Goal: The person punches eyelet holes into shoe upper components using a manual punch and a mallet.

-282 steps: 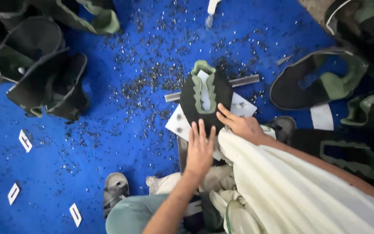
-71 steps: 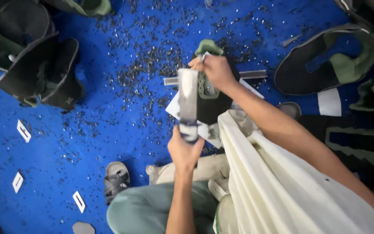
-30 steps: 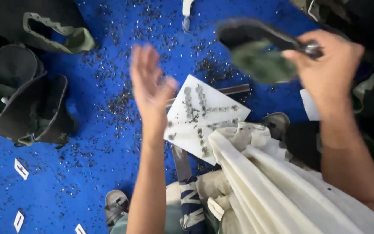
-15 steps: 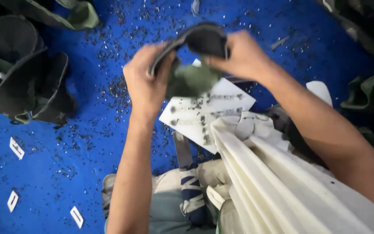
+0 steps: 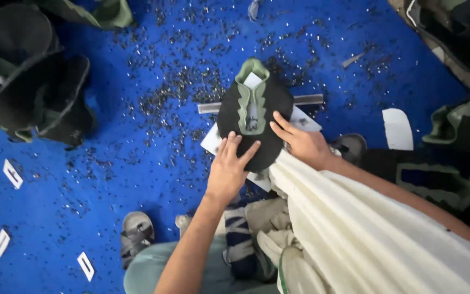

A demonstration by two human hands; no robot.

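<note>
Spreading across the whole view, the blue floor (image 5: 110,179) carries everything, littered with countless small dark scraps too many to count. A wide cream cloth (image 5: 387,234) drapes over the person's right side, covering the right forearm's inner edge. At upper left sits a heap of dark shoe uppers with green trim (image 5: 33,92); its count cannot be told, and more such pieces crowd the right edge (image 5: 458,130). Both bare arms reach forward from the bottom of the view and meet at the middle. One black shoe upper with a green tongue strip (image 5: 254,117) lies flat there on a white sheet (image 5: 213,142), which lies over a thin metal bar (image 5: 308,99). The left hand (image 5: 228,166) rests palm down on the upper's lower left part, fingers spread and straight, pressing rather than gripping. The right hand (image 5: 303,142) lies at the upper's lower right edge, fingers extended and loosely apart, their tips touching the black material. Neither hand closes around anything. One grey sandal (image 5: 136,235) sits by the person's knee at lower left. Four small white tags (image 5: 13,174) lie scattered along the left side of the floor, well apart from the hands.
</note>
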